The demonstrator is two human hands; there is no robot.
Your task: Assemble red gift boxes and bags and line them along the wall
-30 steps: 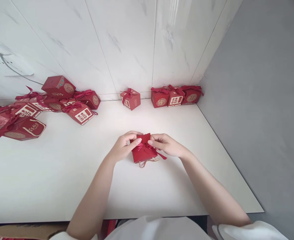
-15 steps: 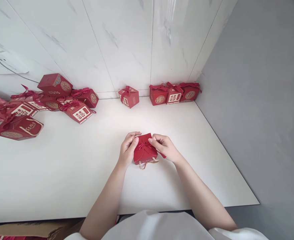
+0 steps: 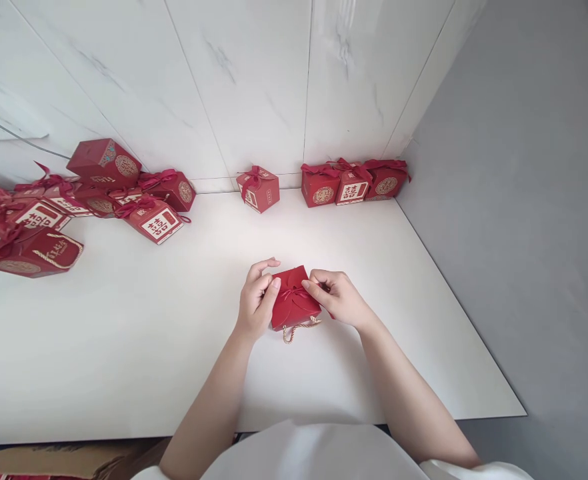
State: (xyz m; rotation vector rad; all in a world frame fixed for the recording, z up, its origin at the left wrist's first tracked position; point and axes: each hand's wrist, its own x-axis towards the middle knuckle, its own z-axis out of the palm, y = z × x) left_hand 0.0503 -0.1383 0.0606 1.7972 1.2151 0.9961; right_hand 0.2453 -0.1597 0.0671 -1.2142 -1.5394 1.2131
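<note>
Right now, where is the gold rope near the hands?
In the head view, the gold rope is just below centre, on the near side of the red box, between the left hand and right hand.

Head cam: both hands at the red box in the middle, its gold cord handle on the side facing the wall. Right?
Cord side is wrong: the head view shows the gold cord handle on the red box's near side, away from the wall.

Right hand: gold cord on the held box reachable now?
Likely yes: the gold cord is on the near side of the box, nothing visible between it and the right hand, seemingly pinching the ribbon.
</note>
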